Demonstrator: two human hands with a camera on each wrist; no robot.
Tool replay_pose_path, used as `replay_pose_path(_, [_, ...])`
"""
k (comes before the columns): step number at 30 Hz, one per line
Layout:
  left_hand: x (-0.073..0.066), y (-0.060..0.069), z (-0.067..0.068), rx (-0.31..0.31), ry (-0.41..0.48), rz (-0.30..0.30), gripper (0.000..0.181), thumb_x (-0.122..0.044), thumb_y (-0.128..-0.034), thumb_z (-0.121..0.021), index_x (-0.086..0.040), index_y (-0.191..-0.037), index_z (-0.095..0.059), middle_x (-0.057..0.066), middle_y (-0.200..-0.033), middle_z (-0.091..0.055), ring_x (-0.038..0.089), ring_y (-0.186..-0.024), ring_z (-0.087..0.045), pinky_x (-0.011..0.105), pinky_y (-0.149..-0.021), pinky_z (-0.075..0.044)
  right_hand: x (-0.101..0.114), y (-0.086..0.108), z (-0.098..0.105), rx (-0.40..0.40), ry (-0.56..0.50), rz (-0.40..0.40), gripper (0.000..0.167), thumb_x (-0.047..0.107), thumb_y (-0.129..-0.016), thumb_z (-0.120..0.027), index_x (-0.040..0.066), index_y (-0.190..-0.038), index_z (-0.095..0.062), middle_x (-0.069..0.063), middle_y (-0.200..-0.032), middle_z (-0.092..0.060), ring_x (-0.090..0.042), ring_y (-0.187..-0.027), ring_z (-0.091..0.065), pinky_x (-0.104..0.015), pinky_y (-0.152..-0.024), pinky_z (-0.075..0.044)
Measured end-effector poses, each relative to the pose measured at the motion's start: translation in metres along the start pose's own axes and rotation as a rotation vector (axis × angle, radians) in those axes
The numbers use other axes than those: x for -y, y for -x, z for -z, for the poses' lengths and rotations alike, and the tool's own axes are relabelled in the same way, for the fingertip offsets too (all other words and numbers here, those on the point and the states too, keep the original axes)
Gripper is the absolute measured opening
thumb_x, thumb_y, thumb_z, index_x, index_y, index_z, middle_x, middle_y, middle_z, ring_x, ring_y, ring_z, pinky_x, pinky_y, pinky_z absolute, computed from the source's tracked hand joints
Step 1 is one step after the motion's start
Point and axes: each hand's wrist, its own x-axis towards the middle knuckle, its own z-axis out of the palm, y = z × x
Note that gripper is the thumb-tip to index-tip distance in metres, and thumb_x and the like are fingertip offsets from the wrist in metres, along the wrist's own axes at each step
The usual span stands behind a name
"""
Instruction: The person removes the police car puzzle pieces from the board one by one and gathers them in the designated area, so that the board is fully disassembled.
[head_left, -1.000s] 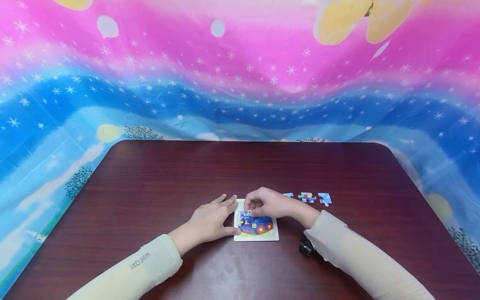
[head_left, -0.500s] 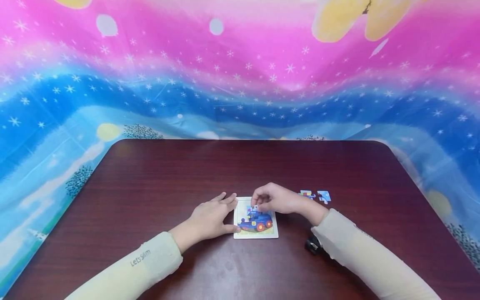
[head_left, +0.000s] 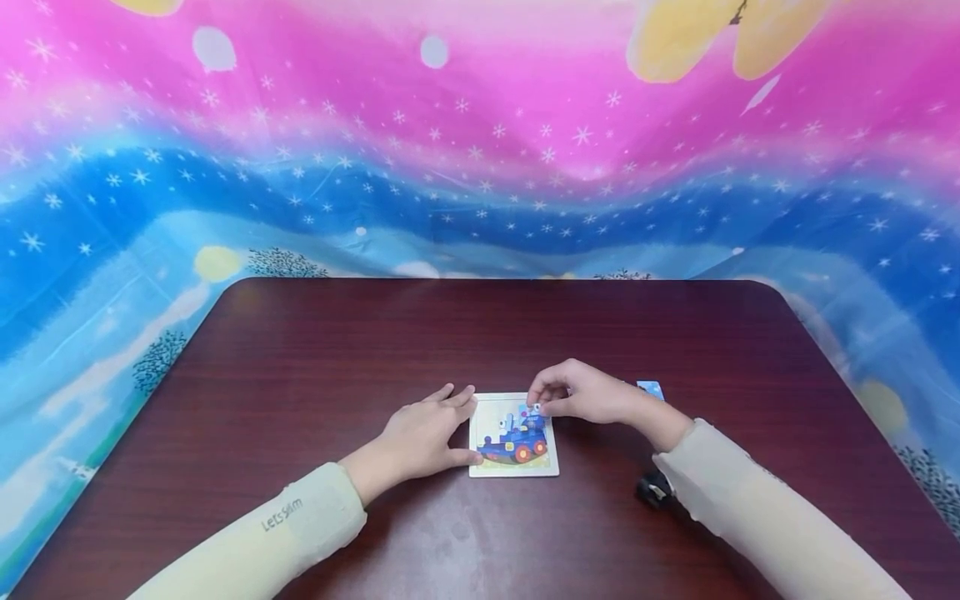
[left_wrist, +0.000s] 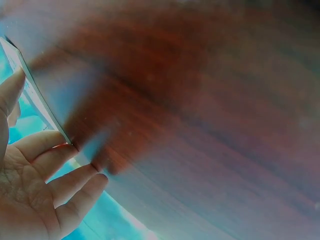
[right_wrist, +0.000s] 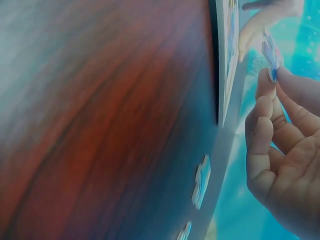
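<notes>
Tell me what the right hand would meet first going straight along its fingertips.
Probably the puzzle board, with the pinched piece touching first; the gap between them is hard to judge.

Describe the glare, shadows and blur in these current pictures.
Head view: pale glare on the near tabletop; left wrist view: soft-edged dark reflections or shadows beside the left hand, wood grain blurred; right wrist view: strong blue cast on the backdrop, tabletop hazy toward the upper left.
</notes>
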Motion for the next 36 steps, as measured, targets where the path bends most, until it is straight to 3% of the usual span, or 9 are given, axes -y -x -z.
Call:
replay_pose_path(4, [0.0,0.0,0.001,0.0,-0.007,-0.004,0.078,-0.056,-0.0826,-0.073,-0.013,-0.145,-0.053,0.002,-0.156,-0.043,0.029,-0.146,-0.04,0.052,-0.095,-0.053,-0.005,0.009,0.005,-0.024,0.003,-0.023,0.009,0.01,-0.093,-0.068,0.013,-0.099,-0.073,0.001,-0.09,-0.068,-0.015,-0.083,-0.058,-0.031,-0.075,-0.052])
replay_pose_path(18, [0.0,0.001,0.001,0.004,0.013,0.002,0.079,-0.056,-0.0825,-0.074,-0.013,-0.145,-0.052,0.002,-0.156,-0.043,0.029,-0.146,-0.039,0.055,-0.096,-0.051,-0.02,0.036,0.019,-0.073,-0.018,-0.049,0.01,0.007,-0.093,-0.066,0.011,-0.1,-0.073,-0.001,-0.091,-0.07,-0.013,-0.081,-0.058,-0.026,-0.071,-0.051])
replay_pose_path(36, [0.0,0.002,0.001,-0.003,0.006,-0.004,0.081,-0.058,-0.082,-0.073,-0.013,-0.146,-0.052,0.002,-0.157,-0.043,0.029,-0.146,-0.039,0.055,-0.094,-0.052,-0.032,0.055,0.022,-0.053,-0.052,-0.082,0.01,0.004,-0.093,-0.066,0.006,-0.101,-0.07,-0.003,-0.088,-0.066,-0.01,-0.08,-0.056,-0.025,-0.071,-0.05])
